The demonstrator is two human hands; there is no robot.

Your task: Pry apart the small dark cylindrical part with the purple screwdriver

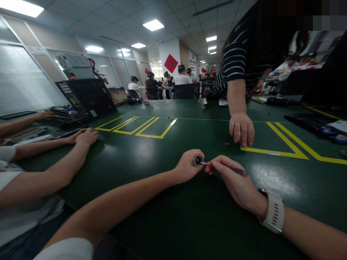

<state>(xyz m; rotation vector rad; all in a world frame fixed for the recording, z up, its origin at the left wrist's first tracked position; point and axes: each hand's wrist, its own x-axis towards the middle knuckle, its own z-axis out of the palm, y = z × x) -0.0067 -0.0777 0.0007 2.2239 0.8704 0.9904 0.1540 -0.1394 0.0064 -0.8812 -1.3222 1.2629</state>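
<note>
My left hand [187, 168] is wrapped round a short dark cylinder [198, 161] with a pale rim, its round end turned toward me. What lies inside that end is too small to make out. Between the thumb and fingers of my right hand [230, 175] is a thin screwdriver [240, 171] with a purple handle. Its narrow metal shaft points left, and the tip reaches the rim or opening of the cylinder; how deep it goes I cannot tell. Both hands are just above the dark green table [173, 216]. A pale watch [273, 211] is on my right wrist.
Across the table a person in a striped sleeve [235, 59] reaches a hand [241, 130] down to the yellow tape [273, 153]. At left, another person's clasped hands [85, 137] rest on the table. Computer hardware [86, 95] and a cup [145, 95] stand farther back.
</note>
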